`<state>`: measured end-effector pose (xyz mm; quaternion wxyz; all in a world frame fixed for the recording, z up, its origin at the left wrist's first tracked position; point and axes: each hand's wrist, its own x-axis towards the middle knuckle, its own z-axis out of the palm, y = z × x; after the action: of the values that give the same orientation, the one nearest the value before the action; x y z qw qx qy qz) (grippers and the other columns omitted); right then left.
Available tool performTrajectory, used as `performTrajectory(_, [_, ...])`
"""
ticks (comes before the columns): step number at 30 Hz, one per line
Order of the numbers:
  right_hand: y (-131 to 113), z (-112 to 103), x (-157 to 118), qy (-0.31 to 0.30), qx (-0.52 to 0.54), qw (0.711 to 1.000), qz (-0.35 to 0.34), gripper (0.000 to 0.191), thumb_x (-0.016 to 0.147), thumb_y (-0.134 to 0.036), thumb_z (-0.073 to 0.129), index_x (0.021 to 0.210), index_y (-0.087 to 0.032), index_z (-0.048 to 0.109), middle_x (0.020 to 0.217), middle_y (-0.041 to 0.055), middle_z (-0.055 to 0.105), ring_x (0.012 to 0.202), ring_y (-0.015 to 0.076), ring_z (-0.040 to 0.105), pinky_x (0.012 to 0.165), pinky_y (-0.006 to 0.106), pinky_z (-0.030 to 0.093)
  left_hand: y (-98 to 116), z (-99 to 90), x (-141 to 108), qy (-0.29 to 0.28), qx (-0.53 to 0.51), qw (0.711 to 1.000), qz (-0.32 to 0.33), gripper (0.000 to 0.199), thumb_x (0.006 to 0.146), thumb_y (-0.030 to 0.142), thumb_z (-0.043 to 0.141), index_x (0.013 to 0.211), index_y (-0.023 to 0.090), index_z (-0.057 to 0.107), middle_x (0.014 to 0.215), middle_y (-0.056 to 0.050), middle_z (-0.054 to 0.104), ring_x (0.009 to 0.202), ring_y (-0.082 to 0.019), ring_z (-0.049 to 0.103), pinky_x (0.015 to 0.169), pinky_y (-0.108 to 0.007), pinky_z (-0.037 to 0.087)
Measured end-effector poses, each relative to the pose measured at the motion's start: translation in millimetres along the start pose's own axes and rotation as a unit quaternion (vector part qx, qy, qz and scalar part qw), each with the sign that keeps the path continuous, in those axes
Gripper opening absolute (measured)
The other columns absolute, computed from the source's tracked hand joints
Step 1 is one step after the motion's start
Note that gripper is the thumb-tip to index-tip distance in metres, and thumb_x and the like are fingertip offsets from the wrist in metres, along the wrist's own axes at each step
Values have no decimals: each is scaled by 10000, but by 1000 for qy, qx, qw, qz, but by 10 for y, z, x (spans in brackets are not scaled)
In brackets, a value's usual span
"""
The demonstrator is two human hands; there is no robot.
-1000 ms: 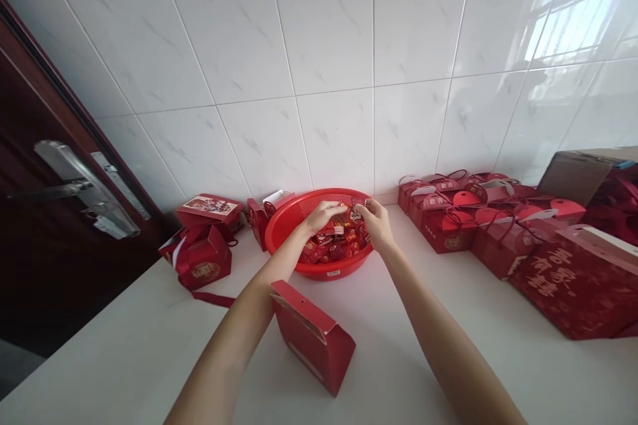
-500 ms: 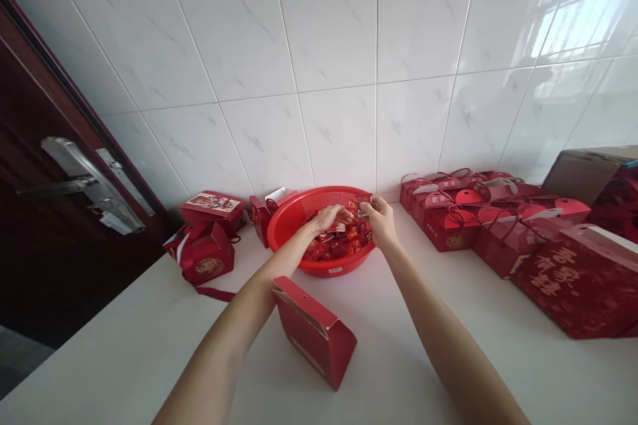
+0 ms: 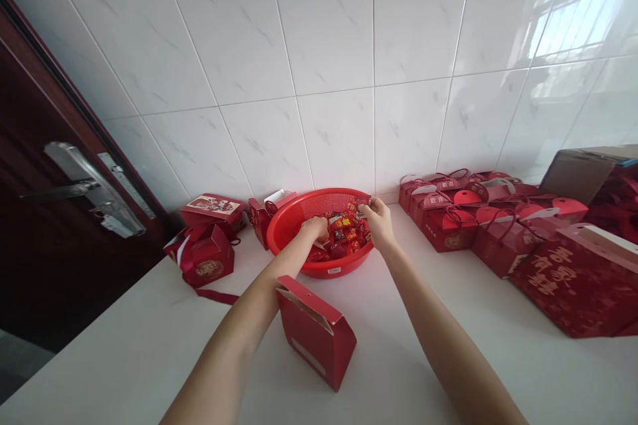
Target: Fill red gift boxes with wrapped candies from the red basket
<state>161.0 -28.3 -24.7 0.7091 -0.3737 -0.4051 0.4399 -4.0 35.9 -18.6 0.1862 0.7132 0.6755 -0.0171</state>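
A red plastic basket [image 3: 279,239] with perforated walls stands against the wall, holding a heap of red wrapped candies [image 3: 343,236]. Inside it, at the left side of the heap, my left hand [image 3: 316,228] is closed, its fingertips hidden down among the wrappers. At the right rim, my right hand [image 3: 379,222] pinches a small red candy packet [image 3: 365,202] between thumb and fingers. Nearer to me, a red gift box [image 3: 318,332] stands upright on the white table beside my left forearm, a narrow gap along its top.
Several red gift boxes with cord handles [image 3: 453,229] are lined up on the right. A larger red bag-like box [image 3: 573,279] and a cardboard box [image 3: 573,172] stand beyond them. To the left are ribboned red boxes [image 3: 207,255] and a dark door [image 3: 54,226].
My left hand has moved down and left into the candies, its fingers going from stretched out to curled. My right hand stays by the basket's right rim with the packet.
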Motion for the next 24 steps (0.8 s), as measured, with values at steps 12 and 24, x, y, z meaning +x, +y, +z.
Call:
performTrajectory(12, [6, -26, 11, -9, -11, 1000, -7, 178, 624, -325, 622, 724, -221, 519, 706, -31, 578, 702, 156, 532, 659, 289, 422, -20, -76, -110, -4, -27, 999, -16, 510, 703, 188, 745, 1194, 314, 685, 960, -40, 775, 607, -215, 718, 609, -306, 545])
performTrajectory(24, [-10, -27, 3, -13, -12, 1000, -5, 156, 636, -322, 618, 709, -219, 527, 683, -34, 568, 703, 156, 516, 651, 283, 418, -17, -58, -85, -52, 31, 998, 24, 387, 498, 120, 791, 852, 270, 752, 831, 2, 761, 715, -218, 692, 623, -272, 521])
